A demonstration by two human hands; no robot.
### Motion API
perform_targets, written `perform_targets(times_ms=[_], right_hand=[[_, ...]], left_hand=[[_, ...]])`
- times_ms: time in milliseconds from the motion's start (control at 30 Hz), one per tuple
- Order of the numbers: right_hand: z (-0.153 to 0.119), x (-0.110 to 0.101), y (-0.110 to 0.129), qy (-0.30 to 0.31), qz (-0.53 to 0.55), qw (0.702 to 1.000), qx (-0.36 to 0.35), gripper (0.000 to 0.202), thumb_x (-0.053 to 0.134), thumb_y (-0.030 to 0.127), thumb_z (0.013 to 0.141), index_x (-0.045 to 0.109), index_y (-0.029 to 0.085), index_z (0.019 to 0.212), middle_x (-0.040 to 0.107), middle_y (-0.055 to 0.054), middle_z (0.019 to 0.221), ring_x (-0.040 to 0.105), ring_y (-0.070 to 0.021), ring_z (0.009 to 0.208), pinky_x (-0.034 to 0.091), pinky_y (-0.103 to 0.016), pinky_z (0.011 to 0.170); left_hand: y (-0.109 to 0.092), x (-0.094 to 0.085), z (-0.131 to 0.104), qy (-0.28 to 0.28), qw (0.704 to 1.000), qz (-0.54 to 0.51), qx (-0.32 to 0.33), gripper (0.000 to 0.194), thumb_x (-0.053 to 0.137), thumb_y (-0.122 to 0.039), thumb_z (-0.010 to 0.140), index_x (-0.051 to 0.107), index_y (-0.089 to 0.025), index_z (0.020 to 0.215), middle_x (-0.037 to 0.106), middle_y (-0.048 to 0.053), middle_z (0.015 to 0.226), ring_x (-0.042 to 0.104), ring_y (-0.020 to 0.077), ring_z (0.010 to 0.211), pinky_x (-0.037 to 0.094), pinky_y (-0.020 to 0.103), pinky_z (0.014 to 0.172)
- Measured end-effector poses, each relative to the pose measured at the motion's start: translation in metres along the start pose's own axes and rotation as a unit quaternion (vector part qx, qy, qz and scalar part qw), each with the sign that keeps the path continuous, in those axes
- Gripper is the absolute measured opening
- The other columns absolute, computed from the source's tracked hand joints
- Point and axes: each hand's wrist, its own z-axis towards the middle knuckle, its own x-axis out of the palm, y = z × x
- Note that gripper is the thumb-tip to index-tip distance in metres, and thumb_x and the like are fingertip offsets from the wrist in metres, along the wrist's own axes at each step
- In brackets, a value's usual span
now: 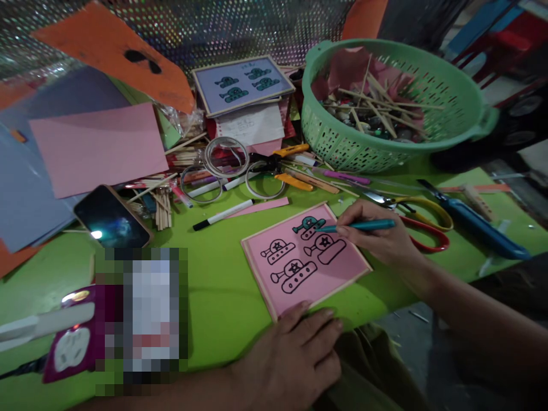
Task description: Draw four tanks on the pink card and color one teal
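My right hand (374, 231) is closed round a teal marker (370, 225), its tip on the upper right tank drawing. Under it lies a pink card (268, 279) with a thin wooden frame and several tanks drawn in black outline. The upper right tank is partly coloured teal; the others show only outlines. My left hand (299, 351) rests flat, fingers stretched out, at the card's lower edge. A white marker with a black cap (223, 215) lies beyond the card. Red and yellow handled scissors (422, 222) sit just past my right hand.
A green basket (377, 142) of sticks stands at the back right. A blue cutter (479, 222) lies at the right. Tape rolls (226, 157), a framed blue card (244, 85) and pink paper (100, 149) are behind. A phone (112, 216) and purple power strip (72, 342) sit left.
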Motion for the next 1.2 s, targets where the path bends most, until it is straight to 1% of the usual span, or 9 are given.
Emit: perform_targets(times_ms=[100,200,367,500,667,767,900,1033,1200], right_hand=[[0.0001,0.0002,-0.0005,0.003,0.005,1.0,0.007,0.015,0.08,0.03,0.084,0.067,0.025,0.078,0.07,-0.002,0.073,0.063,-0.0167,0.063,0.048,-0.031,0.054],[0.0001,0.0001,-0.0024,-0.01,-0.011,1.0,0.012,0.018,0.08,0.035,0.085,0.067,0.025,0.077,0.066,-0.001,0.07,0.058,-0.0161,0.06,0.045,-0.031,0.051],[-0.0008,0.0003,-0.0044,-0.025,-0.031,0.999,0.021,0.022,0.078,0.04,0.086,0.066,0.026,0.075,0.061,0.0,0.065,0.051,-0.0161,0.057,0.04,-0.033,0.049],[-0.0009,0.0002,-0.0032,-0.027,-0.032,0.999,0.028,0.022,0.078,0.041,0.086,0.065,0.028,0.074,0.062,-0.001,0.065,0.052,-0.0182,0.058,0.041,-0.036,0.05],[0.0002,0.0002,-0.0015,-0.029,-0.04,0.998,0.025,0.025,0.079,0.046,0.086,0.065,0.027,0.076,0.063,-0.002,0.066,0.052,-0.0175,0.057,0.042,-0.035,0.049],[0.0002,0.0002,-0.0018,-0.025,-0.032,0.999,0.023,0.024,0.079,0.044,0.086,0.066,0.027,0.076,0.062,-0.001,0.066,0.053,-0.0181,0.057,0.041,-0.035,0.05],[-0.0004,0.0001,-0.0035,-0.015,-0.025,0.999,0.031,0.019,0.078,0.042,0.087,0.066,0.03,0.078,0.064,-0.002,0.069,0.055,-0.0207,0.06,0.043,-0.038,0.052],[-0.0003,0.0002,-0.0037,-0.013,-0.021,0.999,0.02,0.016,0.079,0.04,0.087,0.068,0.029,0.08,0.064,-0.002,0.07,0.055,-0.0201,0.06,0.042,-0.037,0.051],[0.0,-0.0005,-0.0036,-0.003,-0.02,1.0,0.022,0.015,0.08,0.039,0.086,0.069,0.03,0.08,0.067,-0.003,0.073,0.058,-0.0207,0.063,0.045,-0.038,0.054]], left_hand=[[-0.0002,0.0013,-0.0004,-0.008,1.0,-0.001,0.0,0.022,0.051,-0.034,0.107,0.069,-0.023,0.114,0.063,0.002,0.148,0.053,0.0239,0.141,0.03,0.043,0.119],[-0.0012,0.002,-0.0013,-0.015,1.0,-0.001,-0.005,0.021,0.052,-0.033,0.107,0.07,-0.024,0.114,0.063,0.002,0.148,0.053,0.0233,0.14,0.03,0.042,0.119],[-0.0014,0.0004,-0.0018,0.003,1.0,0.004,0.002,0.024,0.052,-0.035,0.107,0.07,-0.024,0.116,0.062,0.003,0.149,0.053,0.0237,0.14,0.033,0.042,0.118],[-0.0004,0.0001,-0.0016,0.0,1.0,0.002,0.003,0.024,0.051,-0.035,0.107,0.07,-0.023,0.115,0.063,0.003,0.148,0.053,0.0242,0.141,0.031,0.043,0.119],[-0.0001,0.0006,-0.001,-0.01,1.0,0.001,-0.002,0.023,0.049,-0.032,0.108,0.069,-0.023,0.114,0.063,0.002,0.148,0.053,0.0239,0.141,0.029,0.043,0.119],[-0.0002,0.0005,-0.0008,-0.009,1.0,0.001,-0.002,0.023,0.05,-0.033,0.108,0.069,-0.023,0.113,0.064,0.002,0.147,0.054,0.0234,0.14,0.029,0.042,0.119],[-0.0004,0.0005,-0.001,-0.005,1.0,0.004,0.001,0.023,0.05,-0.035,0.107,0.07,-0.024,0.115,0.063,0.002,0.147,0.053,0.0236,0.14,0.03,0.042,0.118],[-0.0003,-0.0006,-0.0009,0.003,1.0,0.007,0.003,0.025,0.049,-0.034,0.108,0.07,-0.024,0.116,0.063,0.002,0.148,0.053,0.0235,0.14,0.031,0.042,0.118],[-0.0008,-0.0005,-0.0005,-0.001,1.0,0.003,-0.001,0.023,0.051,-0.034,0.107,0.071,-0.024,0.115,0.064,0.001,0.147,0.053,0.0231,0.14,0.03,0.042,0.119]])
